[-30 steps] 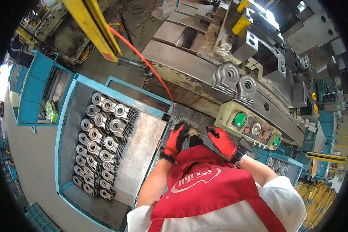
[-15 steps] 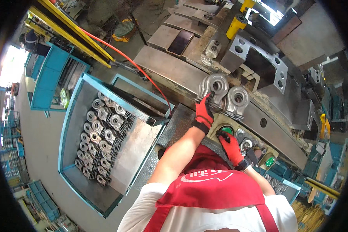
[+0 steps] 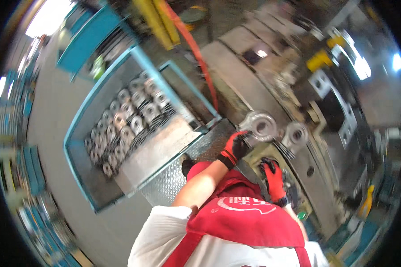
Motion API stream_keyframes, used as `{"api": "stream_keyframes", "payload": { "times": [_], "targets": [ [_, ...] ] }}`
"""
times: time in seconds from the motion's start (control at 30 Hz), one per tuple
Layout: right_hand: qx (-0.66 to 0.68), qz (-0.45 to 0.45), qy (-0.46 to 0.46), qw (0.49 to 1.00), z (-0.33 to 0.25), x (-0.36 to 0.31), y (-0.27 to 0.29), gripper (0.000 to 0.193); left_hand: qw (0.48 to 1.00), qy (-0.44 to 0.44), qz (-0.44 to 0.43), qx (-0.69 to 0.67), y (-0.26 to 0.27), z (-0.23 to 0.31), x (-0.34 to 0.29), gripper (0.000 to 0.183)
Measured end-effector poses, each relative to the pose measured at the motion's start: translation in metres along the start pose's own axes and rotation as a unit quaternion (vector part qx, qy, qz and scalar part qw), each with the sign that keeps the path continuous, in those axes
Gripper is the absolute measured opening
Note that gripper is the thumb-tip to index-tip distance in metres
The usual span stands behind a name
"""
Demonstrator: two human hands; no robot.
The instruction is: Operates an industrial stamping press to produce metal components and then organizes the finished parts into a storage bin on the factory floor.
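Note:
My left hand (image 3: 236, 149), in a red and black glove, is closed at the lower end of a stack of ring-ended metal parts (image 3: 259, 126) on the machine's front ledge. A second stack of the same parts (image 3: 295, 137) stands just right of it, untouched. My right hand (image 3: 274, 178), gloved alike, rests over the pale control panel (image 3: 255, 155) below the stacks. Its dark fingertips bend down over the panel and hide what lies under them. Motion blur smears those fingers, so I cannot tell how far they are closed.
A blue-rimmed metal bin (image 3: 71, 171) at left holds many ring-ended parts in rows. Between it and me lies a tread-plate surface (image 3: 168, 187). A red hose (image 3: 200, 60) runs down behind the bin. Machine blocks (image 3: 332, 100) rise at the right.
The whole view has turned and blurred. My left hand has gone from pointing a finger onto the stack to closing at its lower end. My right hand stays at the panel.

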State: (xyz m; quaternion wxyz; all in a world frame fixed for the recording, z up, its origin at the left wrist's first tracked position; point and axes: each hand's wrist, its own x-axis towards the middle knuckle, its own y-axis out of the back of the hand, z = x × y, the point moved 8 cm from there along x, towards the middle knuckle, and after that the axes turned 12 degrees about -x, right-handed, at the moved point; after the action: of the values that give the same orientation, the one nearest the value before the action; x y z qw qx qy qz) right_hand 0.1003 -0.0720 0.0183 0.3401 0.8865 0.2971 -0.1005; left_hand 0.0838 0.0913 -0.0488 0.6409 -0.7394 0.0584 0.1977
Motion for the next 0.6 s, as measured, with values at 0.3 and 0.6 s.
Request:
{"api": "stream_keyframes", "payload": {
  "times": [0.3, 0.6],
  "targets": [
    [0.009, -0.073, 0.094, 0.993, -0.052, 0.008, -0.039, 0.026, 0.86, -0.387, -0.055, 0.328, 0.082, 0.117, -0.146, 0.024],
    [-0.08, -0.216, 0.069, 0.971, -0.09, -0.002, -0.186, 0.031, 0.883, -0.441, 0.118, -0.113, 0.261, 0.296, -0.304, 0.027]
  ]
}}
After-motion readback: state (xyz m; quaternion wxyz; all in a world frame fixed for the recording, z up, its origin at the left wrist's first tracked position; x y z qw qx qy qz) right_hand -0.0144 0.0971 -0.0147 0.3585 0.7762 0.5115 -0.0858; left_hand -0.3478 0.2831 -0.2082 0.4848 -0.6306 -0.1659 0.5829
